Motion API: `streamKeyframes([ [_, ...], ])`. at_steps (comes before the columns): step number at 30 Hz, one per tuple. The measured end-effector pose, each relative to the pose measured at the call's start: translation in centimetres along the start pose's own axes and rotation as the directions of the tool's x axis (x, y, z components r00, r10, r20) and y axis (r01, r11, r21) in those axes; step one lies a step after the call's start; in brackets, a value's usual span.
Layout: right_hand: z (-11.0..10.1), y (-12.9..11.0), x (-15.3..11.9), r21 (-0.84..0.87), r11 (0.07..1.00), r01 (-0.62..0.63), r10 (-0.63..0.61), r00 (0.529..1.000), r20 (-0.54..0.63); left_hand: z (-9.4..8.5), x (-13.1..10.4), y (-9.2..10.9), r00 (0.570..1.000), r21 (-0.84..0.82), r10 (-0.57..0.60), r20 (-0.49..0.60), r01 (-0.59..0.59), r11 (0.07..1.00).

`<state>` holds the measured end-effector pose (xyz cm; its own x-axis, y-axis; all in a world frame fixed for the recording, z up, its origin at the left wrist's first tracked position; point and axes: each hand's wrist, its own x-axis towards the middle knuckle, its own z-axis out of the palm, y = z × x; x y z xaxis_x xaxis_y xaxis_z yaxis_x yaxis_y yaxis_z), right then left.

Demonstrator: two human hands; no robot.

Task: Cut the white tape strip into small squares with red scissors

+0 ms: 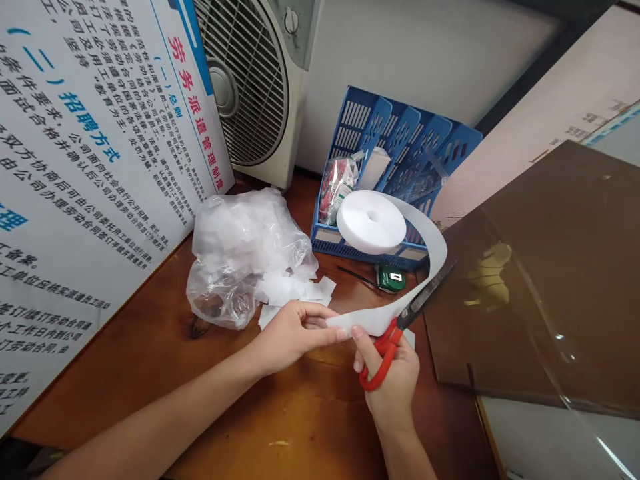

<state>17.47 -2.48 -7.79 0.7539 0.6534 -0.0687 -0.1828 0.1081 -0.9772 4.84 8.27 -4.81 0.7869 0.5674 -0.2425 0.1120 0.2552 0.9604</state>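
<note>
My left hand [300, 337] pinches the free end of a white tape strip [373, 321] between thumb and fingers. The strip curves up and round to a white roll [371, 223] resting at the front of the blue file rack. In my right hand [393, 377] are scissors [387, 357] with red handles and dark blades pointing up and right, close to the strip. The thumb of that hand also meets the strip near the left fingertips. Beyond my left hand lie several cut white pieces [287, 290] beside a clear plastic bag [250, 247] full of whitish pieces.
The blue file rack [345, 250] holds a red and white packet [340, 187]. In front of it lies a green tape measure [391, 278]. A box fan [250, 80] and a printed board [100, 167] stand at the left. A brown panel [560, 287] borders the wooden table [280, 427] at right.
</note>
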Motion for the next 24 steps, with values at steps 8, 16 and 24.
streamKeyframes([
  [8, -0.5, -0.3, 0.0, -0.021, 0.999, 0.025, -0.026, 1.000, -0.007, 0.0, -0.3, 0.5, 0.996, 0.033, 0.056, -0.064, -0.054, 0.998],
  [16, -0.4, -0.5, 0.0, -0.010, 0.999, 0.049, -0.049, 0.999, -0.004, -0.3, -0.3, 0.4, 0.999, 0.006, 0.038, -0.009, -0.038, 0.999],
  [24, -1.3, 0.3, 1.0, -0.080, 0.991, 0.107, -0.119, 0.979, -0.167, -1.1, -0.2, 1.3, 1.000, 0.022, -0.017, -0.010, 0.017, 1.000],
])
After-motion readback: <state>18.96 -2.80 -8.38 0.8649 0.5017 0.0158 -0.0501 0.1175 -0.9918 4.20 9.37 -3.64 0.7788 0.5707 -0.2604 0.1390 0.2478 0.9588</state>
